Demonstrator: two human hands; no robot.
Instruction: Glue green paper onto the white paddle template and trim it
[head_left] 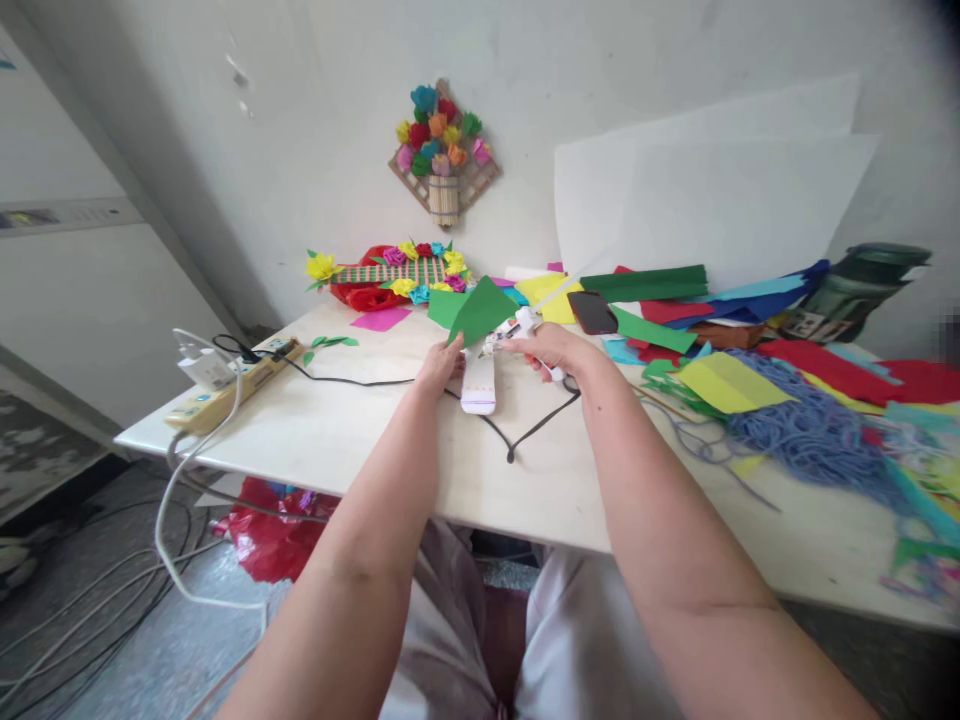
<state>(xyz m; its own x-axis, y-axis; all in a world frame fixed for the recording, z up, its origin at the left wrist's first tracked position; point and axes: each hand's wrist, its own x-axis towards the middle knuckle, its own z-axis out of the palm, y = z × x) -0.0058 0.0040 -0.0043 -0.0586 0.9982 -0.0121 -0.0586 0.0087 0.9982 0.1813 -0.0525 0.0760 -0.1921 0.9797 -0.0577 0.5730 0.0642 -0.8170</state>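
My left hand pinches a sheet of green paper by its lower left corner, holding it up off the table. In my right hand is a white glue gun, its nozzle end pointing left toward the paper. A pale translucent stick juts out of its back, up and to the right. Between my hands lies a long white rounded object with faint purple marks; its far end is partly hidden by the paper and hands. A black cord loops around below the right hand.
A power strip with plugs sits at the left table edge. Green paper leaves lie near it. Behind is a flower-trimmed woven piece. On the right are a phone, coloured papers, blue yarn and a dark bottle.
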